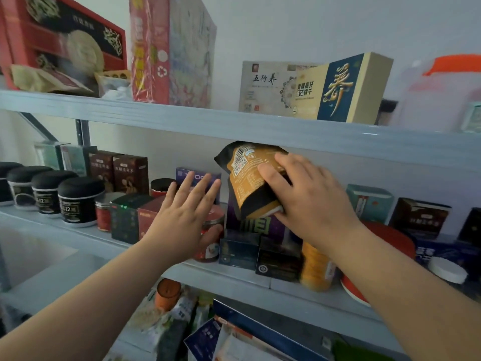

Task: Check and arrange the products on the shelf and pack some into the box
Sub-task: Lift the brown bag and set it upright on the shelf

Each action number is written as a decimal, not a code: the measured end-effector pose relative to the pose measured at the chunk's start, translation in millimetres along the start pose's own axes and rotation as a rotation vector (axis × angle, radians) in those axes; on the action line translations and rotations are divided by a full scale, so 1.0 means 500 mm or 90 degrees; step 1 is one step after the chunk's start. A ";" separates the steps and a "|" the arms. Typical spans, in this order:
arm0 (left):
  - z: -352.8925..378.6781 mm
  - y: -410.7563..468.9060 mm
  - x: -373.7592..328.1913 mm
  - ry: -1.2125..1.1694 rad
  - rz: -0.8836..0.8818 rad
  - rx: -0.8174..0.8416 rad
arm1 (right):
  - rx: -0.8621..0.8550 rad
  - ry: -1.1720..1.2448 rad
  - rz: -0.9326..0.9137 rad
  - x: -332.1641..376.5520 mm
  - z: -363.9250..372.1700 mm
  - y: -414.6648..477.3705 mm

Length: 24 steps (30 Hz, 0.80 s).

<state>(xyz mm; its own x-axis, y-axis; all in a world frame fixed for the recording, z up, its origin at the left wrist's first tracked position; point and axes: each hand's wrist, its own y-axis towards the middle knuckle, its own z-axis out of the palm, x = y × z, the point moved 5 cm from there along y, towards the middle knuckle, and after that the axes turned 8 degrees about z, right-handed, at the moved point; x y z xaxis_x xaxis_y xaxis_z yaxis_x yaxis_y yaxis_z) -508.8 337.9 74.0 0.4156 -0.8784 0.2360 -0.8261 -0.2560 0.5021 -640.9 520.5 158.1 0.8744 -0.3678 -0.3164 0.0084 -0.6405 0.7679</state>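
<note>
Two hands reach over the middle shelf (234, 278). The right hand (312, 201) has its grip wrapped around a black-and-gold pouch (248, 178) (barcode side facing out), tilted just under the upper shelf board (260, 128) and above a purple box (250, 227). The left hand (182, 217) has a wide grip, fingers straight and spread, in front of a red-lidded jar (214, 217).

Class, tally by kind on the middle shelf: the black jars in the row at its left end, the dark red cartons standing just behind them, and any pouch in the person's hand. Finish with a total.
Black jars: 4, the leftmost cut by the picture's edge
Dark red cartons: 2
Pouch, held in the right hand: 1
Total: 7
</note>
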 end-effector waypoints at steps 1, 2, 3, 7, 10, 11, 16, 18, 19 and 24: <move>0.013 0.007 0.008 -0.004 0.005 0.012 | 0.009 -0.015 -0.001 0.002 0.018 0.017; 0.026 0.013 0.016 -0.009 0.010 0.025 | 0.018 -0.027 -0.001 0.003 0.038 0.033; 0.038 0.019 0.024 -0.013 0.018 0.036 | 0.028 -0.035 0.001 0.004 0.057 0.046; 0.070 0.044 0.055 -0.027 0.050 0.071 | 0.076 -0.063 0.025 -0.004 0.132 0.100; 0.085 0.065 0.078 -0.045 0.068 0.105 | 0.130 -0.092 0.045 -0.013 0.177 0.150; 0.091 0.072 0.086 -0.053 0.078 0.111 | 0.154 -0.095 0.053 -0.015 0.192 0.165; 0.098 0.114 0.118 -0.090 0.127 0.144 | 0.287 -0.109 0.093 -0.022 0.260 0.232; 0.095 0.132 0.129 -0.105 0.143 0.153 | 0.328 -0.084 0.110 -0.027 0.287 0.257; 0.095 0.141 0.136 -0.115 0.151 0.153 | 0.354 -0.066 0.126 -0.031 0.303 0.268; 0.105 0.184 0.178 -0.161 0.185 0.117 | 0.541 -0.055 0.186 -0.053 0.403 0.312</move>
<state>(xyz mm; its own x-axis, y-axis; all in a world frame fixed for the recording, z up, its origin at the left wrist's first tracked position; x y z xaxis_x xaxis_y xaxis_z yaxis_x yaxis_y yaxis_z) -567.8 215.2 97.7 0.0674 -0.9901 0.1230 -0.9588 -0.0302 0.2826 -760.4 294.7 174.0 0.7459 -0.6212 -0.2403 -0.5996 -0.7833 0.1638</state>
